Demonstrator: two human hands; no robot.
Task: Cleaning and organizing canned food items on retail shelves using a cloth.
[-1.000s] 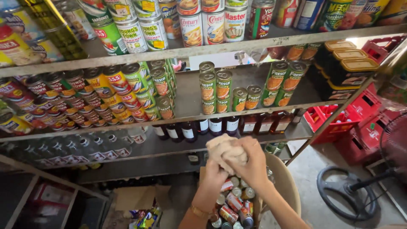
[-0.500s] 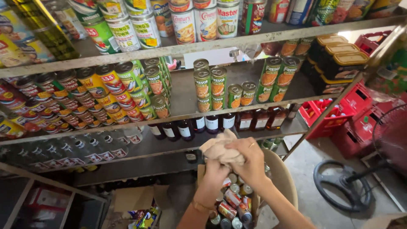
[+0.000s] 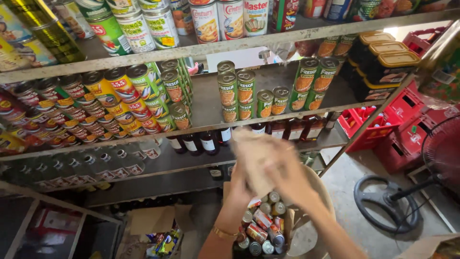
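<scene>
Both hands are raised in front of the shelving and close on a crumpled beige cloth (image 3: 256, 160), blurred by motion. The left hand (image 3: 242, 184) grips its lower left part, and the right hand (image 3: 287, 177) wraps over its right side; the fingers of both curl against the fabric, though the blur hides how each one lies. A thin gold bracelet (image 3: 225, 233) circles the left wrist.

Directly beneath the fingers sits a round pale basin (image 3: 321, 192) packed with small cans (image 3: 261, 223) lying at all angles, so little free room remains below. Left of the fingers and lower, a flattened cardboard piece (image 3: 151, 219) and bright packets (image 3: 165, 242) lie on the floor. To the right of the fingers the concrete floor opens out as far as the black fan base (image 3: 385, 204) and the red crates (image 3: 397, 124).

Just beyond the fingertips runs the edge of a shelf (image 3: 201, 158) carrying dark bottles (image 3: 201, 143) and, to the left, clear bottles (image 3: 110, 160). The cloth's top reaches up to the edge of the next shelf (image 3: 287, 112), where green-labelled tins (image 3: 237, 93) stand in stacks with bare board between them. Farther left, red and yellow tins (image 3: 110, 103) crowd together. Above the fingers, the top shelf edge (image 3: 230, 45) bears larger tins (image 3: 220, 19).
</scene>
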